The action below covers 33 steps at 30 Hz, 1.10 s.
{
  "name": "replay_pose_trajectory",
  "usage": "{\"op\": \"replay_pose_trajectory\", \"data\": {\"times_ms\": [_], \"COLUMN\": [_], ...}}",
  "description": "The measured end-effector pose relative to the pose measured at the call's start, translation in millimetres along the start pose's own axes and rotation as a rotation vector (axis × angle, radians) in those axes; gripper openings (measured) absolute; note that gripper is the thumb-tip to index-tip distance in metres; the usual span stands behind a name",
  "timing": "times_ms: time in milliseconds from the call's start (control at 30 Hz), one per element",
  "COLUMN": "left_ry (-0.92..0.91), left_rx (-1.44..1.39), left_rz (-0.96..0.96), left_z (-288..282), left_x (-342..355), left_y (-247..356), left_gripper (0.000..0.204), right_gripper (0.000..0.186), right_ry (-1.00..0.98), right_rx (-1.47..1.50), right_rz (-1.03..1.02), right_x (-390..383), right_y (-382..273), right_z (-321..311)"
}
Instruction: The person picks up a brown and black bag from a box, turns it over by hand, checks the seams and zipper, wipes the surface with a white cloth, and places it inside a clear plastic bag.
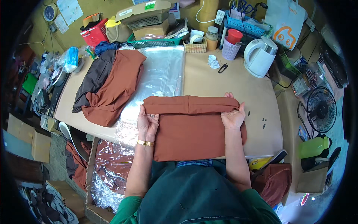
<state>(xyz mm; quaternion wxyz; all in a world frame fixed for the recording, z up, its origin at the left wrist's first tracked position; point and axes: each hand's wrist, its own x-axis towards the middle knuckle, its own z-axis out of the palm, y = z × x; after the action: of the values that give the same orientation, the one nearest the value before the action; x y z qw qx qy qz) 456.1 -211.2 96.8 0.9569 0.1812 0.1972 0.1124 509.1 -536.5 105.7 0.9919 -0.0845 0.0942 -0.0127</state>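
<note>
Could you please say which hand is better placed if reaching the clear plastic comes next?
Probably the left hand: it holds the left end of the folded brown cloth, close beside the clear plastic, whereas the right hand holds the opposite end.

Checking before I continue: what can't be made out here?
All in the head view:
- Left hand: some fingers, hidden by the folded brown cloth.
- Right hand: middle stretch of the fingers, behind the same cloth.
- Tabletop: the part under that cloth, covered by it.
- Wall clock: time, too small.
</note>
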Motion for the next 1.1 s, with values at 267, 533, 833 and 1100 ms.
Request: {"op": "replay_pose_trajectory", "data": {"times_ms": [267,533,833,1100], "left_ry": [-0.140,-0.345,-0.411,-0.738], "left_rx": [-0.018,0.263,0.907,1.312], "left_rz": [-0.013,-0.220,0.116,-0.300], "left_z": [-7,44,214,117], "left_x": [-1,21,92,24], "left_y": [-3,-4,-24,-74], "left_gripper": [0.034,0.046,0.022,0.015], "right_gripper": [0.066,0.080,0.079,0.037], "right_ry": [-0.036,-0.204,-1.202,-0.118], "right_rx": [0.083,-1.135,-2.109,-1.648], "right_rz": [-0.028,0.158,0.327,0.014], "right_x": [8,11,-137,-47], "right_y": [-3,-3,83,-28], "right_z": [-9,-21,58,42]}}
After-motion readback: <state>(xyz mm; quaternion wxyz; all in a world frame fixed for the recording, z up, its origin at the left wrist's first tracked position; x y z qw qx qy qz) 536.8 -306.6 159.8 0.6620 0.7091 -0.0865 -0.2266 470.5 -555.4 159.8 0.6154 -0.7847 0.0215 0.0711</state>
